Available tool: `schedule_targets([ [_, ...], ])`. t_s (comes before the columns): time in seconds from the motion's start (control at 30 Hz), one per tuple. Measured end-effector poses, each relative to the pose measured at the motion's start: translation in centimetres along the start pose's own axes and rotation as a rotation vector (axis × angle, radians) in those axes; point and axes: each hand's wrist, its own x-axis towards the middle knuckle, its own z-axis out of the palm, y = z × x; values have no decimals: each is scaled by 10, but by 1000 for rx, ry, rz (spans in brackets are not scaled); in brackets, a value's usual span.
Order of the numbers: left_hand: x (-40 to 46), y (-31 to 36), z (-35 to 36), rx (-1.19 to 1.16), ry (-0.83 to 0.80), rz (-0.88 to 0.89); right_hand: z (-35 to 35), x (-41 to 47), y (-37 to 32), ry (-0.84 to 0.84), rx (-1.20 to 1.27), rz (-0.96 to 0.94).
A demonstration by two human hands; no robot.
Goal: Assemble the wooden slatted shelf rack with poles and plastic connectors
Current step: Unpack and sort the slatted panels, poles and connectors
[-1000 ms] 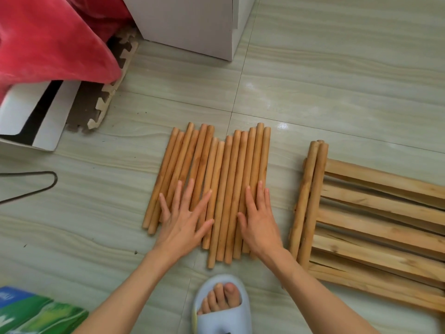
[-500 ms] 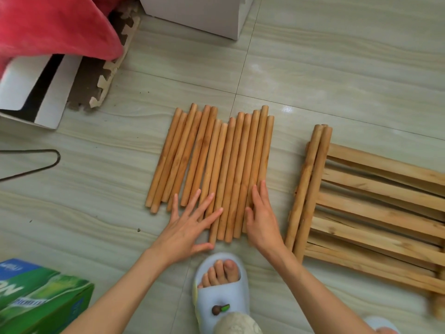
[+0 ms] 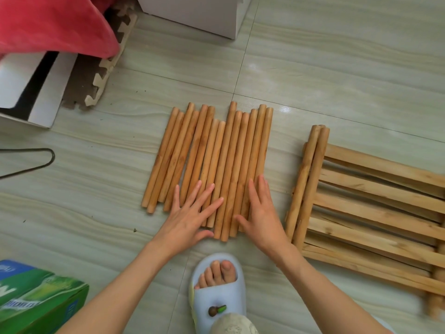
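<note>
Spreading: left hand [image 3: 190, 213] and right hand [image 3: 262, 210], fingers straight, press flat on the poles' near ends.
Poles: wooden poles [image 3: 212, 162] lie side by side on the tiled floor [image 3: 337, 68]; slatted shelf panels [image 3: 373, 208] lie beside them.
Risk: round poles could roll apart under uneven pressure.

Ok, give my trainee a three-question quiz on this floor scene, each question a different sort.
1. True or false: both hands lie flat with straight fingers on the row of wooden poles.
2. What lies to the right of the poles? A) the slatted shelf panels B) a hammer C) a bucket
3. Fill in: the green carton sits at the bottom ___ of the head view.

Key:
1. True: the left hand and the right hand press flat on the poles' near ends.
2. A
3. left
</note>
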Motion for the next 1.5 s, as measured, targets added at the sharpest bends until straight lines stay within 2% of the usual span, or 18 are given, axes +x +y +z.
schedule_targets([
  [0.1, -2, 2, 2, -16, -31, 0, 6, -14, 3, -69, -140, -39],
  [0.4, 0, 9, 4, -13, 12, -25, 11, -15, 4, -151, -281, -98],
  [0.53, 0, 11, 5, -23, 56, -40, 16, -12, 8, -53, -395, -92],
  [0.73, 2, 15, 8, -33, 14, -42, 21, -9, 12, 31, -400, -113],
  [0.97, 4, 19, 7, -62, 65, -55, 22, -12, 12, 82, -385, -153],
  [1.07, 0, 12, 6, -38, 69, -33, 20, -14, 10, 54, -387, -159],
  [1.23, -16, -20, 2, -11, 52, -201, 17, -15, 14, 8, -361, -135],
  [1.4, -16, -26, 2, -38, -41, -206, 9, -11, 10, -39, -294, -144],
  [1.5, -19, -30, -1, -58, -24, -268, 7, -13, 6, -58, -291, -146],
])
